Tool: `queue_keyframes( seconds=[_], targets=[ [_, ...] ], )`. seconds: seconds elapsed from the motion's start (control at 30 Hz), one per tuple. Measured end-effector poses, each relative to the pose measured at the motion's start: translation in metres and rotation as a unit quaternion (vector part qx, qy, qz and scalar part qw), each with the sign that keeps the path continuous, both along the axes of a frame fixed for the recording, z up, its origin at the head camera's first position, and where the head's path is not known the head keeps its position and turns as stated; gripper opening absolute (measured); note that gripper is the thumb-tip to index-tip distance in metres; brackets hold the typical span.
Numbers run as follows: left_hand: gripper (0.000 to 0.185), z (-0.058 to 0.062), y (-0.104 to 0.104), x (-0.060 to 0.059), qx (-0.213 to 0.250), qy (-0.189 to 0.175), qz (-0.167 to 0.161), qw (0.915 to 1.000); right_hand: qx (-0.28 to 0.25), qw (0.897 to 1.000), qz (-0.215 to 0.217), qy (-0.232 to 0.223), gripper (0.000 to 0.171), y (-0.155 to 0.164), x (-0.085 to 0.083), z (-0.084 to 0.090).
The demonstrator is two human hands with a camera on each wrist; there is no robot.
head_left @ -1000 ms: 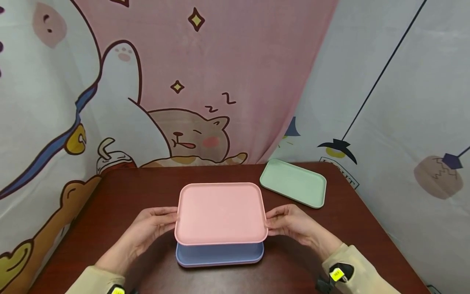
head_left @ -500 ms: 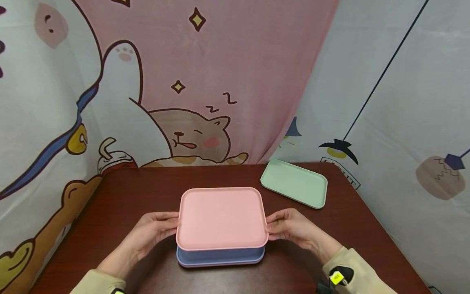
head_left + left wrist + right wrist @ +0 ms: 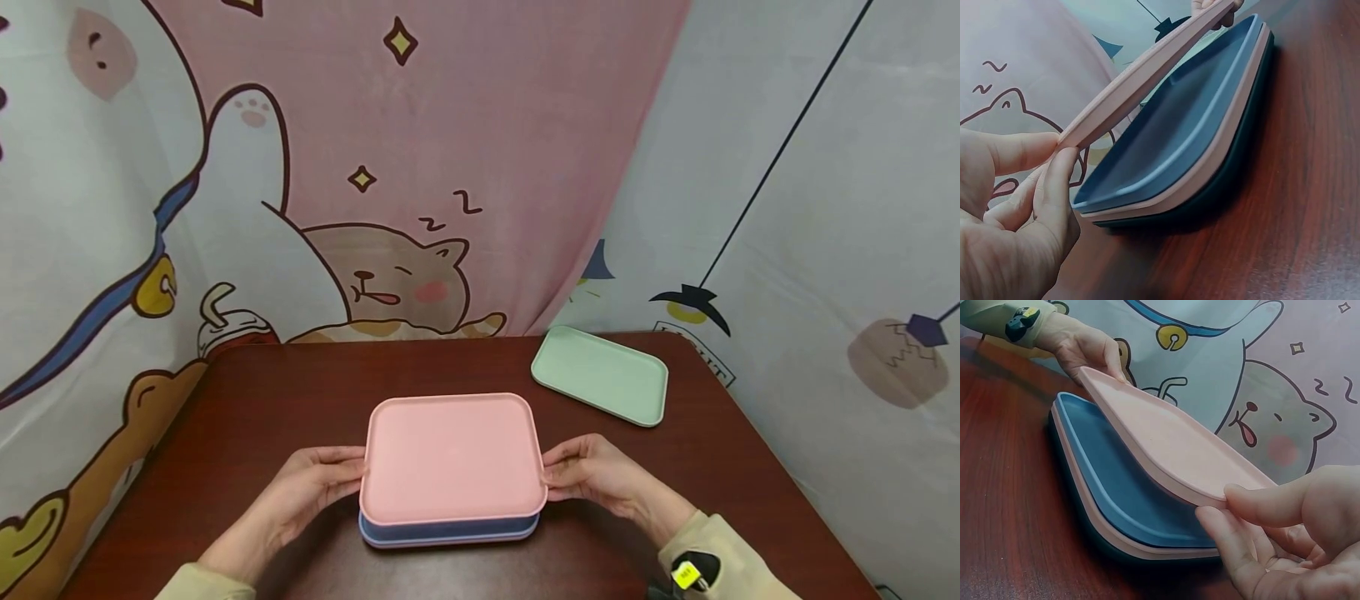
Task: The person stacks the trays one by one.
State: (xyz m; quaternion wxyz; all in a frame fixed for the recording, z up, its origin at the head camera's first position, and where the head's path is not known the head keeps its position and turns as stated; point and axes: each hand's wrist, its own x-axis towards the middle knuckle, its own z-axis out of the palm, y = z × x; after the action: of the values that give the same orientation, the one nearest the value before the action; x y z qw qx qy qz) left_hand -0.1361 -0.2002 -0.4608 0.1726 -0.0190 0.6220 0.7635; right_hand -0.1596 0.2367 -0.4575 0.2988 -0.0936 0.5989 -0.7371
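The pink tray (image 3: 452, 454) is held just above the blue tray (image 3: 450, 531) of the stack near the surface's front edge, its short rims pinched by the left hand (image 3: 311, 483) and right hand (image 3: 600, 475). A skewed seating is judged possible if one pinch is released first, as the tray is seen tilted over the stack in the wrist views.

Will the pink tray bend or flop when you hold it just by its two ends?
Probably not: the pink tray stays straight between the left hand and right hand, so it looks stiff. Fingertip pinches hold it, so it seems light. Its smooth surface might slide on the blue tray.
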Motion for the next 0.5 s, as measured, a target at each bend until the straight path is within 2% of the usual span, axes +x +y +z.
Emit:
queue_keyframes(
  seconds=[0.5],
  targets=[
    [0.043,-0.017,-0.002,0.006,-0.001,-0.002,0.003,1.0000,-0.003,1.000,-0.003,-0.010,0.019,-0.004,0.003,-0.017]
  ],
)
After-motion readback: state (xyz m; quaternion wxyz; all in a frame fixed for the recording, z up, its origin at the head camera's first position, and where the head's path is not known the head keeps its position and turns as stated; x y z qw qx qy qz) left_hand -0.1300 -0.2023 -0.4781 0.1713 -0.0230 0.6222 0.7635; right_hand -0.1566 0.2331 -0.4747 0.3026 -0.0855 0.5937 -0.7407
